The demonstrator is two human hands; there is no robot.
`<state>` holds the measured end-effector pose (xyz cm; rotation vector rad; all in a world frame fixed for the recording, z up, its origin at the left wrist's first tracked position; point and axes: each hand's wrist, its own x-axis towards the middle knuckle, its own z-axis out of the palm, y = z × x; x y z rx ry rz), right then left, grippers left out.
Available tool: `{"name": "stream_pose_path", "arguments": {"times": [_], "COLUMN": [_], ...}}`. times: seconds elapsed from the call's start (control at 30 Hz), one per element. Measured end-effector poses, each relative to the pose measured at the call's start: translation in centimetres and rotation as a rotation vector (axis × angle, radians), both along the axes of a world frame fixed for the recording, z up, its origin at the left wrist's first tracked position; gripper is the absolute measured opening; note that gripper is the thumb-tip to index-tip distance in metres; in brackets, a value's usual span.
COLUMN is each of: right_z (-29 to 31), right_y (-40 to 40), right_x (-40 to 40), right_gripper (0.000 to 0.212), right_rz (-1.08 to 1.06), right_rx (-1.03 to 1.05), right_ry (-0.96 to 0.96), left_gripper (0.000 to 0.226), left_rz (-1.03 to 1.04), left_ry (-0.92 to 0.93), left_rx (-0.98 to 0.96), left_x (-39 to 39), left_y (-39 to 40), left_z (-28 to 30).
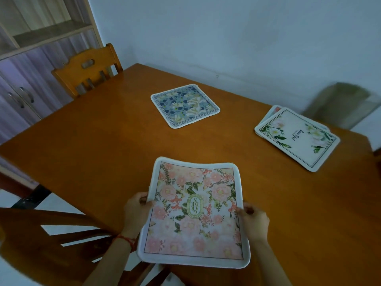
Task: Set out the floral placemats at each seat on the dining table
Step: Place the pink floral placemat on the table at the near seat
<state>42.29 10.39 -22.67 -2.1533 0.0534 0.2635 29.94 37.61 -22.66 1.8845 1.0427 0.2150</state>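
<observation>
The pink floral placemat [194, 211] is held between both hands above the near edge of the wooden counter [103, 141], its far edge curling slightly upward. The left hand [137, 211] pinches the mat's left edge, thumb on top and fingers curled beneath; a red string circles that wrist. The right hand [254, 220] grips the right edge the same way, level with the left. Ahead of the hands, well apart from them, a blue floral placemat [185, 105] lies flat on the counter toward the far side. Off to the right of the right hand, a small stack of placemats [296, 138] rests on the counter, its top one white with green leaves and pale blossoms. A wooden chair [86, 69] stands at the far left corner.
</observation>
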Motion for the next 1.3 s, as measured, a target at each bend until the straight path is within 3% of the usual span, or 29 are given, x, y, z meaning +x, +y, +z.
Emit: {"name": "stream_pose_path", "arguments": {"times": [0.53,1.07,1.3], "right_z": [3.3,0.9,-1.6], "right_y": [-9.6,-15.7,-15.5], "right_x": [-4.5,-2.4,-1.1], "right_gripper": [0.006,0.02,0.007], "right_rz": [-0.362,-0.372,-0.376], "right_rx": [0.04,0.113,0.072], "right_ry": [-0.079,-0.04,0.015], "left_gripper": [0.012,0.018,0.018], "left_rz": [-0.324,-0.313,-0.336], "left_ry": [-0.131,-0.092,-0.034], "left_rx": [-0.007,0.098,0.079], "left_x": [4.3,7.8,9.7], "left_y": [-7.3,-13.4,-13.1], "left_z": [2.6,1.4,-0.9]}}
